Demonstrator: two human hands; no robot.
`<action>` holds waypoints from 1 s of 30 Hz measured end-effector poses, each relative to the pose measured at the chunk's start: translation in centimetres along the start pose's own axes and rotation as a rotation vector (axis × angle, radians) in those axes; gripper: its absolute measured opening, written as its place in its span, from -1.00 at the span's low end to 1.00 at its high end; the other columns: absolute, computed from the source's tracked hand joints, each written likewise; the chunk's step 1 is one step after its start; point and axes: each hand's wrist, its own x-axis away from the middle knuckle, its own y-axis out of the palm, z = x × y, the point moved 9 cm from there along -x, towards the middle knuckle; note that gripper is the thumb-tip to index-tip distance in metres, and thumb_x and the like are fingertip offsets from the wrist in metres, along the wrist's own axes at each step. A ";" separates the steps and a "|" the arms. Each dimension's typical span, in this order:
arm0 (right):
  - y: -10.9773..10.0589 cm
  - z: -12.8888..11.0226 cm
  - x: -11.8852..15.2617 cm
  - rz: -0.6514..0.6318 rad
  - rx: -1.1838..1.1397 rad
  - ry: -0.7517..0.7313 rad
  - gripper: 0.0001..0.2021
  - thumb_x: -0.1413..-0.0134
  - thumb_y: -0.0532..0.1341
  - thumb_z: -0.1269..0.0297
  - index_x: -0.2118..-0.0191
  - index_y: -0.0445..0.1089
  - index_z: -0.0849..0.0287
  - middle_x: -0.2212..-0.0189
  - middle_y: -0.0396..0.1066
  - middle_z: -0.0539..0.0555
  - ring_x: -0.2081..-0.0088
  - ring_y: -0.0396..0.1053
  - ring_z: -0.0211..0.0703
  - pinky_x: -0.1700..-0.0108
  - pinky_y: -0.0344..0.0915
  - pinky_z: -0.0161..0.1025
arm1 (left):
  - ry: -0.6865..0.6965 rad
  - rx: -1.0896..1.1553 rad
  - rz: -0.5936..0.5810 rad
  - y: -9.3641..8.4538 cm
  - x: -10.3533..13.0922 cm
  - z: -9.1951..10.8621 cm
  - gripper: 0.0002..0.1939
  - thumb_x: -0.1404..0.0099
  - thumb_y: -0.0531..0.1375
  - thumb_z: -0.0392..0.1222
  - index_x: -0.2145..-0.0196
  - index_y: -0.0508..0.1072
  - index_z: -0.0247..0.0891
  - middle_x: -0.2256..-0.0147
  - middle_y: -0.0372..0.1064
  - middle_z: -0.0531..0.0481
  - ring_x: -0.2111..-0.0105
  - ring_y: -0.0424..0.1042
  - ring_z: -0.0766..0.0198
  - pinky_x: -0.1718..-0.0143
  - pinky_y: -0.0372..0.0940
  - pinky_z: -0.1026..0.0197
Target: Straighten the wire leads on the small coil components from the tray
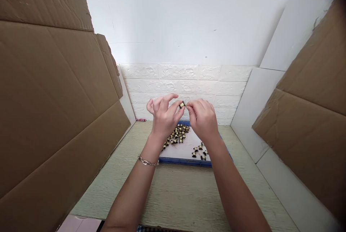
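Between the thumb and forefinger of my left hand (165, 114) is a small transformer (182, 105) with a yellow-wrapped middle, black ends and thin pins. The other fingers of that hand are raised and spread. My right hand (202, 118) is closed in a pinch at the transformer's right side, on what looks like a thin wire lead. Below both hands lies a blue tray (186, 161) with a white lining. A heap of similar transformers (180, 131) fills its left part, and several more transformers (200, 148) lie loose at the right, partly hidden by my right forearm.
The tray rests on a pale green tabletop (178, 188). Cardboard sheets stand at the left (54, 91) and right (310, 116). A white brick-patterned wall (178, 71) closes the back. A small red tube-like object (141, 119) lies at the far left corner.
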 end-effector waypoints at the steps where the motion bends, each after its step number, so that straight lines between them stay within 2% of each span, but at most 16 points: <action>1: -0.1 0.1 0.0 0.013 -0.001 0.007 -0.88 -0.16 0.02 0.36 0.36 0.27 0.14 0.42 0.38 0.05 0.35 0.24 -0.15 0.25 0.13 -0.22 | 0.018 -0.001 -0.010 0.1 0.0 0.3 -0.87 -0.16 0.18 -0.11 0.30 0.49 -0.05 0.14 0.36 -0.06 0.12 0.21 0.12 -0.03 -0.18 -0.04; 5: -0.8 0.7 0.0 0.101 -0.075 0.069 -0.88 -0.15 0.05 0.36 0.38 0.28 0.14 0.43 0.39 0.04 0.34 0.28 -0.17 0.24 0.17 -0.22 | 0.025 0.034 -0.026 -0.1 -0.3 0.9 -0.88 -0.15 0.19 -0.10 0.33 0.49 -0.07 0.15 0.36 -0.05 0.12 0.20 0.12 0.01 -0.09 0.00; 11: -2.4 1.2 0.2 0.231 -0.233 0.177 -0.91 -0.10 0.11 0.34 0.39 0.34 0.12 0.45 0.41 0.00 0.36 0.32 -0.23 0.31 0.22 -0.26 | -0.130 0.185 -0.042 -0.8 -1.0 0.5 -0.89 -0.11 0.23 -0.11 0.37 0.51 -0.11 0.13 0.30 -0.04 0.12 0.20 0.16 0.08 0.04 0.09; 30: -2.3 1.3 0.4 0.255 -0.261 0.210 -0.91 0.01 0.17 0.40 0.49 0.34 0.16 0.55 0.35 -0.04 0.44 0.30 -0.29 0.35 0.23 -0.30 | -0.198 0.253 0.010 -1.2 -0.9 0.2 -0.87 -0.08 0.26 -0.16 0.35 0.51 -0.12 0.14 0.29 -0.01 0.12 0.17 0.17 0.05 0.09 0.09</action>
